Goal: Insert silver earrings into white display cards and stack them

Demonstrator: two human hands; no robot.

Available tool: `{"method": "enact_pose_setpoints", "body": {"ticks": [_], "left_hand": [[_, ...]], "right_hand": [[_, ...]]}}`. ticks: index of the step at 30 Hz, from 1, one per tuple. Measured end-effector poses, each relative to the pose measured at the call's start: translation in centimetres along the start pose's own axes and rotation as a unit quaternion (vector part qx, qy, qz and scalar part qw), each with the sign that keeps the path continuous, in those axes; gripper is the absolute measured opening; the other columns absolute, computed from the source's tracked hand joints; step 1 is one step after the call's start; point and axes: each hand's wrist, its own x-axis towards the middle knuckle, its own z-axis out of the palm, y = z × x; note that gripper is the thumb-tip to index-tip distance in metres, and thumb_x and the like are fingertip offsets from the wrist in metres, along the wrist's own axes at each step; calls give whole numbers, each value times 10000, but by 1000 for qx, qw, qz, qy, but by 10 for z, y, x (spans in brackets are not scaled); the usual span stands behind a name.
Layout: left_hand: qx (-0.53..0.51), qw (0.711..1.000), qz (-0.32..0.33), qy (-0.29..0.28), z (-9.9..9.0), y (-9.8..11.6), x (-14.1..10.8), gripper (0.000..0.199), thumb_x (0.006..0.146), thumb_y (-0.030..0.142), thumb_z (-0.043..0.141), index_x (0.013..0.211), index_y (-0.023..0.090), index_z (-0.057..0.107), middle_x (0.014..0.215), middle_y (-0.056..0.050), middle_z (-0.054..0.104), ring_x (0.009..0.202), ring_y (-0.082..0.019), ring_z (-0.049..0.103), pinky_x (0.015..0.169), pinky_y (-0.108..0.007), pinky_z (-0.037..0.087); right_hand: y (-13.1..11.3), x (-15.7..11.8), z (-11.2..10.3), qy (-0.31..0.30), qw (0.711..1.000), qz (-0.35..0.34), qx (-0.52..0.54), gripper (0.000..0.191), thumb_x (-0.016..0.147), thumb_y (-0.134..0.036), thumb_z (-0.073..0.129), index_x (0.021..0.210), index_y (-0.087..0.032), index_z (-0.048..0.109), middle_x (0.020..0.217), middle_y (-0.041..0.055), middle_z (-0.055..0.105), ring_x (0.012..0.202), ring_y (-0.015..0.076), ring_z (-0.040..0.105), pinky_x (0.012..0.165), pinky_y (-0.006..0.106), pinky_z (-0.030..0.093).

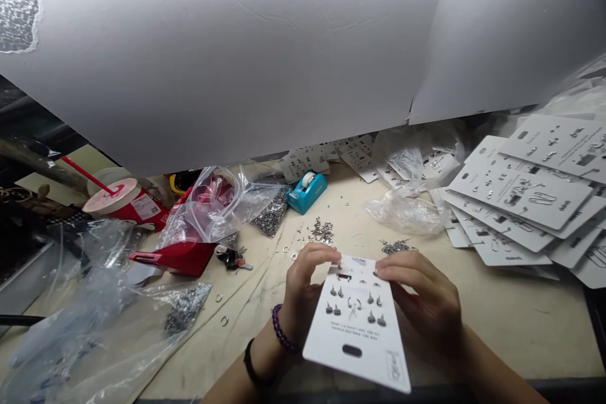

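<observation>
loose metal bits (322, 231), too tiny to identify

1. Head view: my one camera rides on the wearer's head, facing forward and down.
2. It looks from close above onto the left hand (307, 290), the right hand (421, 297) and the workbench (511, 328).
3. A white paper sheet (213, 63) fills the upper frame.

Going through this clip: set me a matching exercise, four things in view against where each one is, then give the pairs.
Things:
1. Purple bead bracelet
2. White earring card
3. Blue tape dispenser
4. Stack of earring cards

Places:
A. Between left hand and right hand
B. On left wrist
C. Right side of bench
D. Far side of bench

Pairs: 1-B, 2-A, 3-D, 4-C
</observation>
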Motion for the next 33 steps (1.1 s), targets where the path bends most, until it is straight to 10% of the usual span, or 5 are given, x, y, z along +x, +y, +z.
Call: {"method": "enact_pose_setpoints", "body": {"ticks": [8,12,18,25,33], "left_hand": [[-24,998,54,14,-2,17,12,85,784,244,613,840,184,589,733,-26,597,680,-133,586,707,-276,525],[-51,999,15,-11,-4,22,13,121,766,268,636,841,174,621,731,-49,620,681,-151,605,633,-249,517],[-202,964,-175,-1,2,10,-1,145,782,315,617,775,174,651,666,-37,617,587,-128,570,512,-209,470],[-420,830,-366,-20,8,13,6,256,723,395,672,699,149,604,583,6,522,510,-69,463,495,-177,425],[-676,563,-473,50,15,34,40,209,654,181,753,785,204,592,602,67,427,506,-6,416,482,-71,397]], "right_hand": [[18,13,-38,-66,991,109,-32,143,834,-175,499,947,-175,586,859,59,656,811,162,620,671,305,546],[53,36,-72,-139,905,321,-243,242,871,-254,435,966,-154,634,961,78,662,826,183,622,688,320,526],[91,69,-65,-316,837,341,-288,232,821,-176,460,877,-180,684,923,52,677,786,180,614,652,274,461],[94,72,-44,-368,795,350,-332,221,789,-117,436,686,-153,628,697,61,622,534,120,501,455,243,298],[91,77,-36,-389,758,344,-396,160,876,-230,475,815,-118,571,702,0,545,599,91,494,583,248,424]]}}
